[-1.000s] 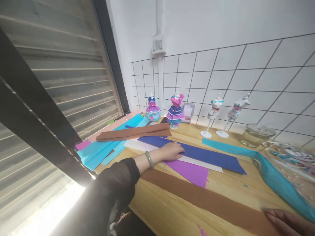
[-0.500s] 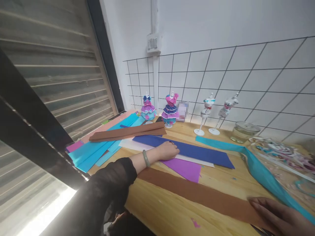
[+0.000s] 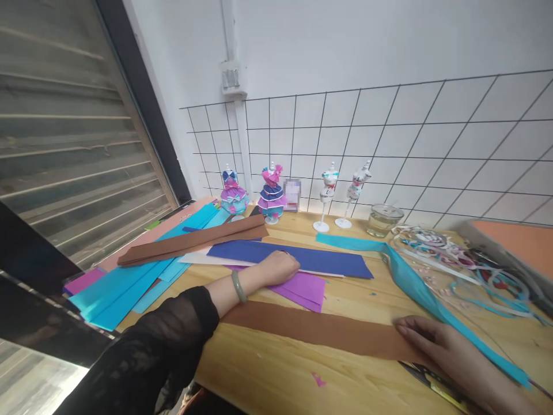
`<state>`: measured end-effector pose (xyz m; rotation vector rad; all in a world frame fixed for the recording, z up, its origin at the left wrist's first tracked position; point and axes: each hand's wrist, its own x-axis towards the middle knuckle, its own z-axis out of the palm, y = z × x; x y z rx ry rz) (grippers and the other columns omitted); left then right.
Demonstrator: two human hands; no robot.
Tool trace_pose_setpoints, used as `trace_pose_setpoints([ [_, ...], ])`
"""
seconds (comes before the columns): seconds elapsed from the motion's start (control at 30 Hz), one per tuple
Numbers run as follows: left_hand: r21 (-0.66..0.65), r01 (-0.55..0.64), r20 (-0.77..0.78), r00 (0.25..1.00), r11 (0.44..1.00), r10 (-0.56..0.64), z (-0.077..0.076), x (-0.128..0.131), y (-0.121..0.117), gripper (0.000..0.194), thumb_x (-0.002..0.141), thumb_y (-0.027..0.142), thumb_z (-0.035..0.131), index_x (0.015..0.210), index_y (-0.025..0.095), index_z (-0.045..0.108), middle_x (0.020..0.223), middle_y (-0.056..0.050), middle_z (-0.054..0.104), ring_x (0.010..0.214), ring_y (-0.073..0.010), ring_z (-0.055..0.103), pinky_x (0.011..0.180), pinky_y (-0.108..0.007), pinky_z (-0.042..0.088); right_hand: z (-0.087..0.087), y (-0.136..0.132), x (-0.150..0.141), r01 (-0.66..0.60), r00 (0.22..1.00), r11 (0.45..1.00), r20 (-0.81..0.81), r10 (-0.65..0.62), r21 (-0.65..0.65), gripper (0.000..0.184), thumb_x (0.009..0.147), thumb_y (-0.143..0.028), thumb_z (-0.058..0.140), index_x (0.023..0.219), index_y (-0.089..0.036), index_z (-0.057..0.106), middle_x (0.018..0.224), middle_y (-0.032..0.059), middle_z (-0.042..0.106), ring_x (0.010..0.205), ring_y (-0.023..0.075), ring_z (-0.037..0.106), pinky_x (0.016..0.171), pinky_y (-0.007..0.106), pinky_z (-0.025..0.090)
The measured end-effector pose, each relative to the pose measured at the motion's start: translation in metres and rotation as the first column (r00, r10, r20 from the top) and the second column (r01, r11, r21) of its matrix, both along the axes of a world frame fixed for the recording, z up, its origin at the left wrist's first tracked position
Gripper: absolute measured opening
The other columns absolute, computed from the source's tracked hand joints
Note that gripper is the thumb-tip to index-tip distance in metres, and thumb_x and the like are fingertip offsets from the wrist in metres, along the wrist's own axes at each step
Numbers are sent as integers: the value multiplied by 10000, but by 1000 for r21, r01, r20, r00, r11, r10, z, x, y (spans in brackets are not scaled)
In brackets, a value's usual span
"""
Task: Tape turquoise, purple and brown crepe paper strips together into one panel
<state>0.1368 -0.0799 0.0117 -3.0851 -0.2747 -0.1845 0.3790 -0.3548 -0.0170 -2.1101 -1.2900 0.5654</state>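
Left of the left hand [image 3: 279, 268], a folded brown stack [image 3: 194, 239] lies across smooth cyan sheets [image 3: 125, 288]. That hand rests palm down, fingers curled, over the purple sheet [image 3: 305, 291] and beside the flat navy strip [image 3: 332, 259]; whether it grips anything I cannot tell. From near its wrist a long brown strip [image 3: 319, 331] runs to the right hand [image 3: 440, 346], which pinches its end. Bare worktop [image 3: 276, 374] borders the strip's near edge; beyond the right hand curves a creased turquoise strip [image 3: 415, 282].
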Motion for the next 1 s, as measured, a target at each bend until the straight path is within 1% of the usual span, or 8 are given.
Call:
trace_pose_setpoints([
  [0.13, -170, -86, 34, 995, 982, 93, 15, 1, 16, 213, 891, 248, 434, 844, 181, 631, 829, -26, 677, 719, -142, 610, 594, -226, 401, -1, 0, 3, -98, 981, 988, -181, 76, -119, 443, 807, -585, 459, 952, -213, 651, 950, 39, 704, 870, 233, 636, 762, 291, 496],
  [0.37, -353, -238, 71, 957, 905, 280, 26, 5, 32, 258, 901, 299, 394, 925, 156, 608, 861, -34, 664, 750, -147, 589, 616, -230, 393, 7, 1, -3, -94, 988, 986, -135, 75, -140, 432, 815, -602, 424, 853, -223, 628, 896, 24, 691, 841, 219, 622, 724, 274, 477],
  [0.63, -479, -76, -31, 997, 874, 70, 26, 1, 14, 261, 791, 436, 580, 848, 205, 689, 826, -4, 688, 720, -137, 598, 589, -213, 375, 15, 2, -7, -68, 996, 993, -60, 62, -99, 418, 820, -578, 420, 839, -227, 645, 891, 20, 699, 830, 218, 623, 720, 280, 474],
  [0.7, -499, -65, -25, 998, 864, 61, 26, 4, 11, 298, 808, 458, 553, 884, 204, 688, 850, -15, 690, 742, -147, 602, 608, -220, 383, 16, 1, -5, 7, 999, 999, -31, -8, -44, 424, 815, -582, 421, 864, -230, 651, 921, 22, 701, 865, 224, 622, 743, 287, 471],
  [0.8, -495, -36, 1, 999, 868, 41, 22, 12, 8, 297, 831, 438, 529, 898, 193, 682, 876, -29, 692, 761, -154, 605, 629, -226, 392, 18, -3, 0, 236, 965, 962, 84, -249, 139, 438, 787, -599, 438, 842, -226, 662, 924, 37, 703, 867, 236, 619, 744, 311, 468],
  [0.87, -463, 1, 24, 1000, 886, 12, 20, 16, 5, 274, 842, 399, 522, 896, 184, 684, 897, -40, 694, 782, -159, 608, 651, -229, 397, 18, -5, 6, 375, 881, 877, 178, -438, 302, 435, 769, -602, 450, 834, -230, 665, 925, 42, 701, 848, 242, 616, 749, 337, 465],
  [0.93, -438, 33, 37, 999, 898, -19, 18, 20, 1, 251, 846, 354, 518, 902, 179, 688, 913, -48, 696, 810, -164, 612, 683, -235, 401, 15, -7, 13, 425, 782, 804, 278, -558, 416, 438, 764, -595, 442, 855, -229, 664, 953, 54, 696, 886, 261, 604, 802, 377, 454],
  [1.0, -431, 55, 38, 998, 901, -43, 19, 24, -4, 236, 846, 318, 513, 917, 178, 689, 928, -50, 697, 839, -168, 616, 714, -241, 406, 8, -7, 21, 427, 721, 812, 392, -572, 398, 469, 759, -582, 437, 929, -204, 657, 1014, 88, 683, 980, 306, 574, 860, 427, 429],
])
